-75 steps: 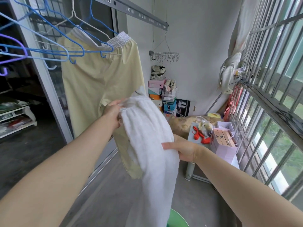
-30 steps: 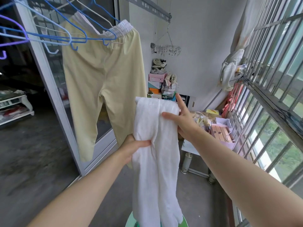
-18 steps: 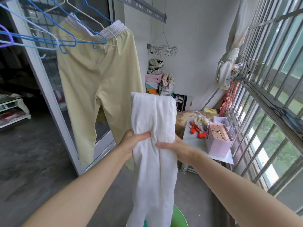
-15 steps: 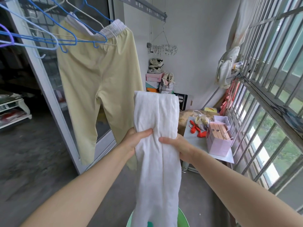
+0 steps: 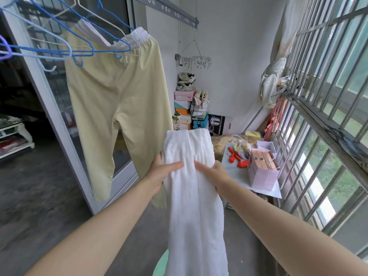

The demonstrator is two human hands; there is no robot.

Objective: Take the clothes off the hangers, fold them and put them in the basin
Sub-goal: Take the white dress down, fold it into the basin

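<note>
1. balcony laundry, mid-fold: the left hand [image 5: 160, 174] and the right hand [image 5: 214, 176] grip the white trousers [image 5: 191, 208] at about mid-length. each thumb lies across the front, and the other fingers are hidden behind the cloth.
2. what changed: a second ago the right hand was up at the waistband while the left held lower down. the right has now dropped level with the left, so the two thumbs sit near each other.
3. what it means: the white trousers are off their hanger and look doubled lengthwise, leg on leg. with both hands at the middle, the crosswise fold seems to be next and is not yet made.
4. where it is: the garment is held in the air before the person, waistband end above the hands and legs hanging down. its lower end hangs in front of the pale green basin [image 5: 161, 262] at the bottom edge; whether they touch cannot be told.
5. still to do: the yellow trousers [image 5: 119, 108] hang from a white hanger [image 5: 127, 39], beside bare blue hangers [image 5: 79, 47].
6. materials: the white cloth looks soft, limp and faintly nubbly, with a gathered waistband. the yellow pair looks thin and smooth, with a ruched white waist. the hangers are slim coated wire, and the basin rim looks like smooth, rounded plastic.
</note>
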